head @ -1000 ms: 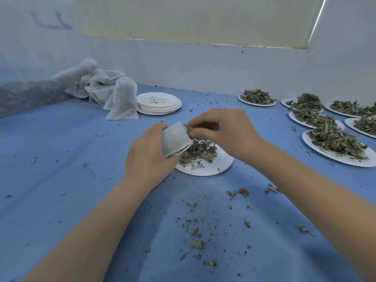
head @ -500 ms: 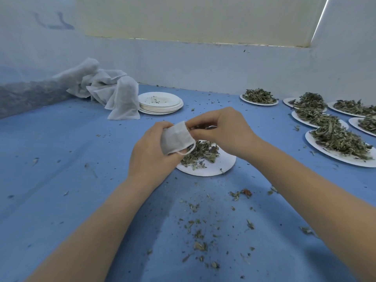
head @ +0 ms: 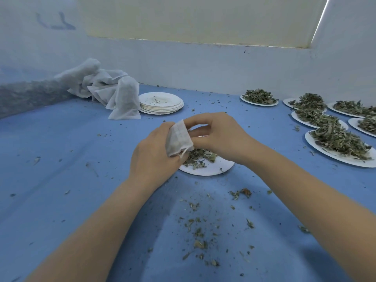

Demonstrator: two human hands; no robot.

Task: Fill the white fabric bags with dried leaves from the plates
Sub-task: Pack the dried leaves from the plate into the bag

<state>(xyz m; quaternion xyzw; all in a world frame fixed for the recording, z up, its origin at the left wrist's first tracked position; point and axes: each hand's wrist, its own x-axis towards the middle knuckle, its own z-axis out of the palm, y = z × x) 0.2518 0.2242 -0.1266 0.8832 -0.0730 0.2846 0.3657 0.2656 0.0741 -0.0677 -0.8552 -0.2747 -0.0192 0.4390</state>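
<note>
Both hands on 1 small bag, right above the leaf plate.

Head view: the left hand [head: 154,157] grips the white fabric bag [head: 178,138] from the side, fingers curled round it, while the right hand [head: 218,135] pinches its top edge. Just beneath sits a white plate [head: 211,168] holding dried leaves [head: 198,157]; crumbs litter the blue table [head: 61,159]. Full plates [head: 343,155] wait right, empty stacked plates [head: 161,102] and spare bags [head: 114,94] behind.
</note>
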